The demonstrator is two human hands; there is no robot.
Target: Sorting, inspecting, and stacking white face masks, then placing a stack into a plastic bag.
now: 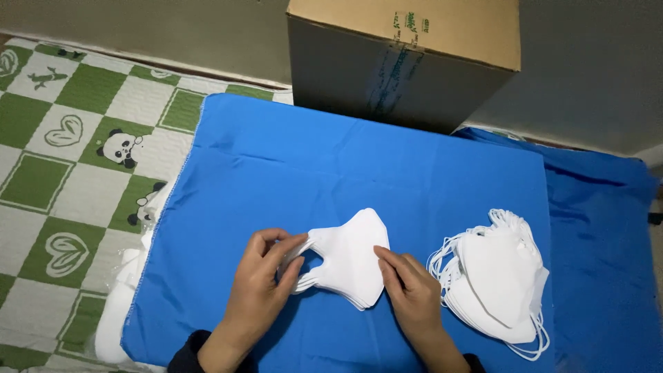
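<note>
A small stack of folded white masks (352, 259) lies between both hands on the blue cloth (331, 166). The left hand (259, 283) has its grip closed on the ear loops at the stack's left end, thumb and fingers pinching them. The right hand (411, 290) rests fingertips on the stack's right edge, pressing rather than clasping. The masks look light, soft and floppy; the layers would likely slide apart, so the firmer folded edge seems a better hold than the thin loops. Just right of the right hand sits a larger pile of masks (497, 283). Beyond both hands stands a cardboard box (400, 62)
</note>
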